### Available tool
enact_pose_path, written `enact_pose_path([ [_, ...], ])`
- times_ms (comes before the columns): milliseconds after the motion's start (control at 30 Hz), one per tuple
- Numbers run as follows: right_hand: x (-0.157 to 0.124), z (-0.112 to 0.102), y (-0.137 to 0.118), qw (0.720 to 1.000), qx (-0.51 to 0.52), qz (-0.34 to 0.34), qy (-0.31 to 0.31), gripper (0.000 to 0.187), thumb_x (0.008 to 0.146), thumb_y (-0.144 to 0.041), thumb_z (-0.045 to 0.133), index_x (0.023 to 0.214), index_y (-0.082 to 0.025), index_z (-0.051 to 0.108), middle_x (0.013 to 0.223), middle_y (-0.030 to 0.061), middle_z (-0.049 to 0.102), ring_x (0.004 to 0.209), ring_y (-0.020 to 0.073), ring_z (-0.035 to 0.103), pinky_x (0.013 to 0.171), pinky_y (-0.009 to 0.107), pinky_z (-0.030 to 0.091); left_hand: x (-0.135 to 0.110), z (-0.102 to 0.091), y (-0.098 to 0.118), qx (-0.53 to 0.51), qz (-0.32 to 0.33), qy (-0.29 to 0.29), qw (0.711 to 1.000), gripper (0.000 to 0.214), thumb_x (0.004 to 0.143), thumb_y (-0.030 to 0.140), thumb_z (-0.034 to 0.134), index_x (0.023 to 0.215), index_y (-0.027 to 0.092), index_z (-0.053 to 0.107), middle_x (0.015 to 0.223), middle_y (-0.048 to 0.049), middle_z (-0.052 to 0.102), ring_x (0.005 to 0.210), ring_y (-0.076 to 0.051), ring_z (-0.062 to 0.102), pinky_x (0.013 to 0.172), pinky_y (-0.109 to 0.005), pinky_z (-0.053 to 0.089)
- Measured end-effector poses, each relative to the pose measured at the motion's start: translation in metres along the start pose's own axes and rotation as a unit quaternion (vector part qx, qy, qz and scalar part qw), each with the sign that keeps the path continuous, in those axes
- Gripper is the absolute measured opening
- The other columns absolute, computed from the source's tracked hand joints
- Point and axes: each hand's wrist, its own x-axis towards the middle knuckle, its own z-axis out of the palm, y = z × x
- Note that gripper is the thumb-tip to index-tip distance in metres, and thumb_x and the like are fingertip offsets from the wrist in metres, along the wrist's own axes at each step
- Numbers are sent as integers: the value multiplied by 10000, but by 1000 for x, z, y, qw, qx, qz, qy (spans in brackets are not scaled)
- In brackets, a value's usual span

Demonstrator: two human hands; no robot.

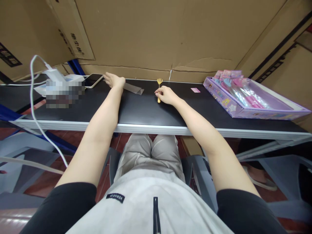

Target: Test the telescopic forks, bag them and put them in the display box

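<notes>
My right hand (166, 95) is closed on a small yellow fork (160, 82), with its tines pointing to the back of the black table (146, 113). The lower end of the fork's handle shows below my fingers. My left hand (114, 80) is open, its fingers stretched toward the left. A clear plastic sleeve (133, 88) lies flat just right of it; whether the hand touches the sleeve I cannot tell. To the right of my right hand lies a small pink card (195, 90).
A purple display box (219, 100) with pink packaged items (243, 91) stands at the right. At the left are a phone (94, 80), a white plug (55, 74) and a white cable (32, 94). Cardboard (146, 35) walls off the back.
</notes>
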Motion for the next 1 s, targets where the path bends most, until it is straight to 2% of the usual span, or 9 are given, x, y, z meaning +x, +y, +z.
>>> enact_pose_path([
  [33,-1,-1,-1,1000,-2,2,-3,343,1031,-186,604,1252,-106,855,1116,142,752,980,231,679,1001,361,499,-4,-3,4,12,-30,42,999,689,833,270,788,1495,225,598,1738,-250,471,1709,-517,289,1355,-831,204],
  [67,-1,-2,-2,1000,-3,4,-5,346,1031,-182,601,1251,-102,855,1117,142,751,973,227,675,991,356,495,-8,-5,9,24,-32,46,998,698,820,256,784,1494,226,606,1749,-236,460,1711,-496,288,1375,-786,219],
  [167,-2,-3,-5,1000,-5,10,-4,347,1031,-169,597,1250,-94,855,1124,142,746,957,219,666,972,345,490,-18,-7,20,60,29,-27,997,555,789,231,752,1342,266,717,1616,-150,622,1657,-429,397,1387,-624,327],
  [233,-2,-3,-5,1000,-5,10,-2,338,1029,-156,602,1242,-92,856,1123,141,743,957,216,665,971,338,489,-22,-4,24,102,80,-78,988,510,760,186,718,1262,272,757,1538,-118,688,1614,-403,462,1372,-583,362],
  [300,-1,-2,-4,1000,-3,7,-1,325,1023,-142,608,1228,-91,856,1118,140,741,960,214,666,972,333,492,-25,-1,25,148,108,-118,976,580,716,131,692,1279,252,763,1555,-134,684,1609,-404,478,1392,-627,307],
  [400,0,-1,-2,1000,-1,2,1,312,1014,-129,613,1207,-95,856,1104,136,744,952,212,668,974,333,503,-27,3,23,186,114,-174,960,735,685,100,685,1401,256,734,1638,-168,621,1663,-422,419,1415,-720,166],
  [500,0,-1,-1,1000,0,-3,4,306,1009,-126,616,1194,-97,858,1086,129,743,943,208,672,978,333,511,-29,3,21,208,107,-204,951,838,710,104,667,1528,284,670,1712,-161,565,1699,-399,374,1405,-746,171],
  [633,0,0,0,1000,0,-3,4,296,1002,-129,626,1183,-108,859,1068,122,737,945,212,669,977,335,513,-30,1,19,219,96,-218,946,879,731,102,621,1598,242,627,1742,-173,543,1683,-382,413,1398,-740,205],
  [1000,0,0,1,1000,-1,-5,1,305,1007,-153,620,1190,-114,861,1068,128,744,958,225,677,989,356,516,-20,12,13,203,118,-212,949,720,755,234,652,1465,312,742,1612,-138,682,1581,-429,525,1354,-783,244],
])
